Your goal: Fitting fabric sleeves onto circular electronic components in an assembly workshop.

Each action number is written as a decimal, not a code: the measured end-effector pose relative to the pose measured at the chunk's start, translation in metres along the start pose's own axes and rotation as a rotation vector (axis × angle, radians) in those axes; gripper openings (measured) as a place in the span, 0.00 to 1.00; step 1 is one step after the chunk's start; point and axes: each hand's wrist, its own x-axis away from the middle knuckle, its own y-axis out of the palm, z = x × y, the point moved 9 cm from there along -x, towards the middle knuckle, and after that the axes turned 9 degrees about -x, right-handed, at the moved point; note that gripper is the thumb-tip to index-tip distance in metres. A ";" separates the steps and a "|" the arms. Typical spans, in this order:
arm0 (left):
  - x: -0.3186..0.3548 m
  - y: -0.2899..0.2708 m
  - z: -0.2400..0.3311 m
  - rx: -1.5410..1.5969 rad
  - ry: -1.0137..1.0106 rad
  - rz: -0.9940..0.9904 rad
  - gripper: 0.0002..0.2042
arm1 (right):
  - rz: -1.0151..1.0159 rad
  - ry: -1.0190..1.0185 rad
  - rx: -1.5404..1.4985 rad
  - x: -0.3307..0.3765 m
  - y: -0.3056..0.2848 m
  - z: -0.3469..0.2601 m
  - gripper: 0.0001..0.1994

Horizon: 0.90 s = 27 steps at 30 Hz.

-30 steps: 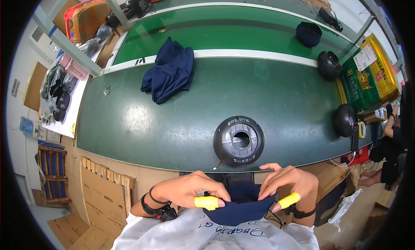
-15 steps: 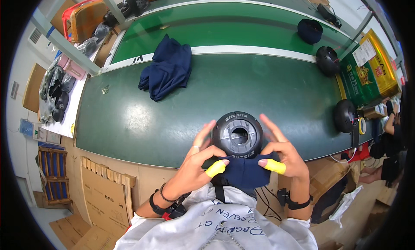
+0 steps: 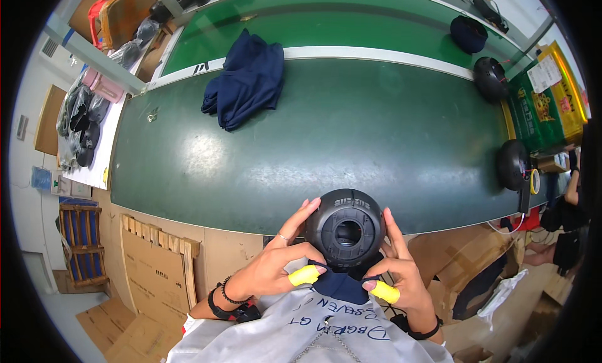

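In front of my body, at the near table edge, I have a round black plastic housing, shaped like a small wheel with a hole in its middle. A navy fabric cover lies at its near side, its edge pinched in both hands. My left hand pinches the left end of that edge between its yellow-taped thumb and a bent finger. On the right, my right hand grips the other end, its thumb also taped yellow. Straightened fingers of both hands touch the housing's sides. Most of the cover's underside is hidden.
A navy cloth pile lies left of centre on the green table. On the right are two black round housings, a fabric-covered one, a green-and-gold tin and a tape roll. Cardboard stands below left.
The housing and both hands have come nearer my body, past the table's near edge. The stretch of fabric between my thumbs looks shorter and more slack. The view has shifted slightly.
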 end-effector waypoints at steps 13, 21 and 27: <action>0.037 0.013 0.066 -0.431 0.319 -0.453 0.10 | -0.583 0.080 0.866 0.027 0.028 -0.049 0.09; 0.031 0.031 0.047 -0.482 0.276 -0.548 0.09 | -0.687 0.297 0.687 0.016 0.029 -0.004 0.11; 0.021 0.020 0.006 -0.765 0.106 -0.512 0.12 | -0.493 0.369 0.525 0.000 0.006 0.021 0.10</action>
